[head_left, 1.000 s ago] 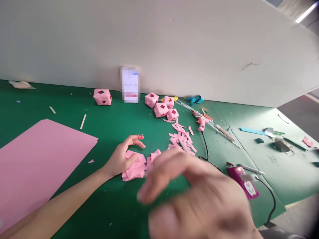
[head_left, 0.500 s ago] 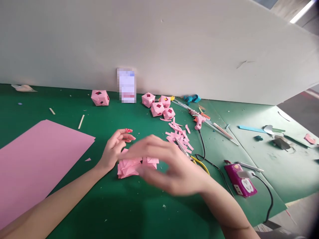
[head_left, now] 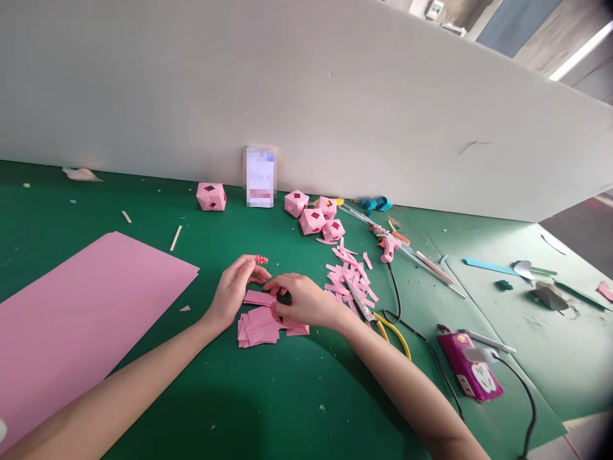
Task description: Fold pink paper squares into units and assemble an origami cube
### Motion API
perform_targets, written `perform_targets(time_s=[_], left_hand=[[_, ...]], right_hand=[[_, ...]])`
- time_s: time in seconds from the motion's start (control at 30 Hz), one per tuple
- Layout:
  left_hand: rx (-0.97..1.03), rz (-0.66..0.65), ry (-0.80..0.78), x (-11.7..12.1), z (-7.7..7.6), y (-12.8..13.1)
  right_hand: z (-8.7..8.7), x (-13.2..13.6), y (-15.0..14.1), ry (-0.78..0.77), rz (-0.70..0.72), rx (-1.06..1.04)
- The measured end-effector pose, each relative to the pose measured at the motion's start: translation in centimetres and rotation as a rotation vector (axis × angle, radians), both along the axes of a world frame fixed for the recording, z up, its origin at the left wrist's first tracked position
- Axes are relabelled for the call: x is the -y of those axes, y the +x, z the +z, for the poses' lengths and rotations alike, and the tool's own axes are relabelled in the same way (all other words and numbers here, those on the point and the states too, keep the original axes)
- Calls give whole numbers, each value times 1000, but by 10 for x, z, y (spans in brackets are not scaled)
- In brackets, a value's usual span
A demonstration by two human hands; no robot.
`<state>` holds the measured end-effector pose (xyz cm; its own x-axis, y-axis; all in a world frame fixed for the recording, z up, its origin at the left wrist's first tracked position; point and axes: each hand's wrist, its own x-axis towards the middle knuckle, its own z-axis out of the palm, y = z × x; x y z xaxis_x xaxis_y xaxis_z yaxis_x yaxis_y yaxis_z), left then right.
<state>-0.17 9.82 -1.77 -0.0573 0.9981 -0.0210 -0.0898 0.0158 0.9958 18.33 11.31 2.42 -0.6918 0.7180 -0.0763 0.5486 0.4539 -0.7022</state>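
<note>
A folded pink paper strip (head_left: 258,298) lies between my two hands, just above a loose pile of cut pink paper pieces (head_left: 258,327). My right hand (head_left: 304,300) has its thumb and fingers curled around the strip's right end, partly hiding it and some of the pile. At the strip's left end, my left hand (head_left: 234,287) rests on its side with loosely curved fingers, thumb apart from the paper. A red patterned covering (head_left: 261,259) wraps one of its fingertips.
Large pink sheets (head_left: 96,306) lie left. Pink paper scraps (head_left: 349,275), yellow-handled scissors (head_left: 366,310) and a corded pink glue gun (head_left: 390,248) are right. Folded pink paper balls (head_left: 313,221) and a propped phone (head_left: 260,177) stand by the wall. A purple power strip (head_left: 472,367) lies right.
My right hand has dropped from above the pile to the paper strip and closed on it. My left hand stays beside it. The view has shifted slightly.
</note>
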Motion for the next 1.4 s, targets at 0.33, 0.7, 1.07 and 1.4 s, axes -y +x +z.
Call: perform_targets(time_s=[0.33,0.7,1.07,1.4], left_hand=[[-82,-21,-5,1,5,2],[-108,49,55,2,-4,2],[-45,100,-68,1,-3,-2],[-130,6,-84,3,1,-2]], right_hand=[[-17,-9,-4,40,-140,-79],[-29,-6,-11,1,-447,-375],[-33,-12,-9,-534,-438,-696],[-11,-22,3,-439,-371,-533]])
